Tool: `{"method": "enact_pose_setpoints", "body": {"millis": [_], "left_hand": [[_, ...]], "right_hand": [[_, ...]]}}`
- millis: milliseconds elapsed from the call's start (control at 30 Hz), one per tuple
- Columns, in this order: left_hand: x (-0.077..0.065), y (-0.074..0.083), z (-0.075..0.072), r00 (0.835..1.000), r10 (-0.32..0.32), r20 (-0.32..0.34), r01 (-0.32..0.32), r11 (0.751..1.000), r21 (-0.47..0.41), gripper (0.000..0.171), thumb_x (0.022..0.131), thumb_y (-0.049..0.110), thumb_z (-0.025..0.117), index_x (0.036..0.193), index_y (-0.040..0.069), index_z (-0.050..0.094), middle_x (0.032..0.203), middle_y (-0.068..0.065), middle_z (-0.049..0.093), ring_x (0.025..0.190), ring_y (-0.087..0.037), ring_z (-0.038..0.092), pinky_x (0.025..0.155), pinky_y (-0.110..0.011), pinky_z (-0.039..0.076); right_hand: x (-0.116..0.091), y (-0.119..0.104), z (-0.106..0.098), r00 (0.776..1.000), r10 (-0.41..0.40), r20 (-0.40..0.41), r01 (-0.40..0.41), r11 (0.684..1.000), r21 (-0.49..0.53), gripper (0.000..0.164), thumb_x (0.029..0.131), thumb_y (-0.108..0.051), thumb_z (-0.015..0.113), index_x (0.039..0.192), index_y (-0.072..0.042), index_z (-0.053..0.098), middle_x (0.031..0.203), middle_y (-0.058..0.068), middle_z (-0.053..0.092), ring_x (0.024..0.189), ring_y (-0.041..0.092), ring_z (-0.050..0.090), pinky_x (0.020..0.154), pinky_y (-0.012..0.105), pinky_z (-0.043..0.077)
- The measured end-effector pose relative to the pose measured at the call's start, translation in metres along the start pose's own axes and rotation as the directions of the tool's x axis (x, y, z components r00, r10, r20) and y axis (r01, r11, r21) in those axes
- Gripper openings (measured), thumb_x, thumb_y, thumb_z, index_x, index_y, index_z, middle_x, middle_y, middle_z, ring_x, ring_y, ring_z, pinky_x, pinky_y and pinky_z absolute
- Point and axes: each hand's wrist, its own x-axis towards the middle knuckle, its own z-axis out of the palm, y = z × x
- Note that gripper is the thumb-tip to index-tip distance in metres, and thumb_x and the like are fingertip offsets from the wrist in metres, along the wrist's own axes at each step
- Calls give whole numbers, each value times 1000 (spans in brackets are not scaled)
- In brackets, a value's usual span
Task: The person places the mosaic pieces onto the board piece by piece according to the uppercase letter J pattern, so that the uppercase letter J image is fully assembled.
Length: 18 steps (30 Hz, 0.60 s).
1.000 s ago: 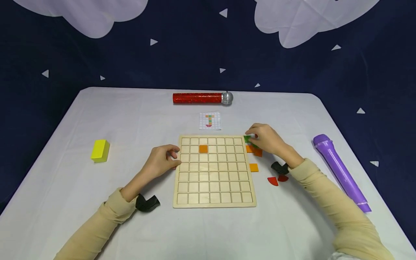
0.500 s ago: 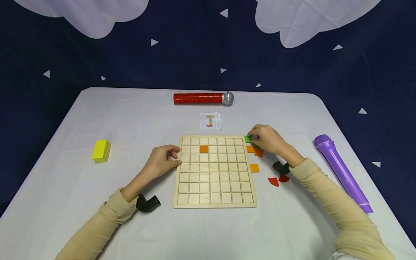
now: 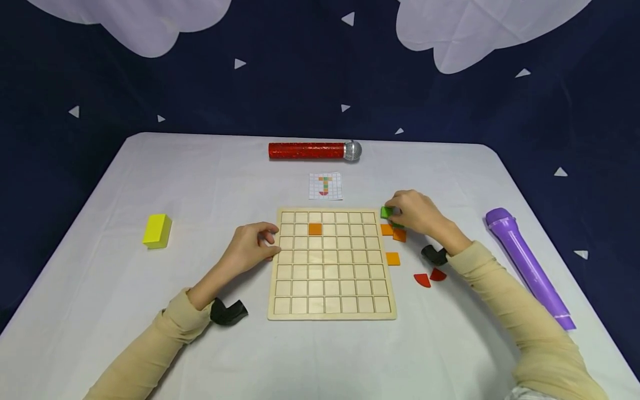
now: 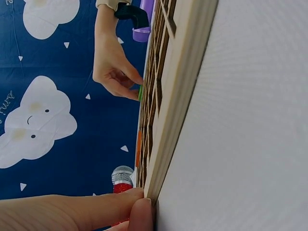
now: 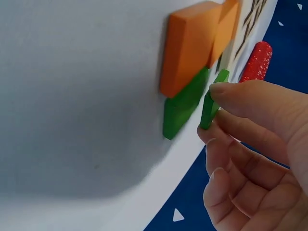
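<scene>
My left hand (image 3: 248,244) holds the left edge of a wooden grid board (image 3: 332,316), thumb and a finger touching its rim in the left wrist view. One orange square tile (image 3: 315,229) lies in a cell of the board's second row. By the upper right corner, my right hand (image 3: 417,212) pinches a green square tile (image 5: 214,101) between thumb and fingertip, tilted and clear of the table. Below it lies another green tile (image 5: 183,108), touching an orange tile (image 5: 190,45) in the right wrist view.
An orange tile (image 3: 393,259) and two red quarter-round pieces (image 3: 422,280) lie right of the board. Behind it is a pattern card (image 3: 325,186), then a red toy microphone (image 3: 306,150). A purple microphone (image 3: 530,266) lies far right, a yellow block (image 3: 157,231) left.
My right hand has shifted slightly right, and the pinched green tile has come a little away from the board's edge. The left hand stays at the board's left edge.
</scene>
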Motion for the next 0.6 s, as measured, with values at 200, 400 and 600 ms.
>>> {"method": "enact_pose_setpoints", "body": {"millis": [200, 400, 600], "left_hand": [[0, 2, -1, 1000, -2, 1, 2, 1000, -7, 39, 76, 6, 71, 112, -4, 59, 86, -13, 64, 55, -7, 60, 52, -19, 48], [0, 3, -2, 1000, 2, -2, -2, 1000, -9, 39, 76, 6, 71, 112, -4, 60, 85, -13, 64, 55, -7, 60, 52, -19, 47], [0, 2, 0, 1000, 10, -8, -10, 1000, 3, 38, 76, 7, 71, 111, -4, 60, 84, -13, 64, 55, -6, 60, 52, -19, 47]], "right_hand": [[-2, -3, -4, 999, 8, -33, -8, 1000, -4, 29, 80, -11, 69, 107, -1, 68, 103, 16, 67, 85, 25, 63, 69, 38, 53], [0, -15, -4, 996, -43, -79, 43, 999, 1, 29, 79, -14, 71, 105, -3, 69, 101, 13, 68, 82, 23, 63, 67, 36, 53], [1, -30, -2, 994, -71, -88, 73, 997, 28, 27, 79, -16, 71, 103, -4, 70, 99, 11, 69, 86, 22, 64, 71, 36, 54]]}}
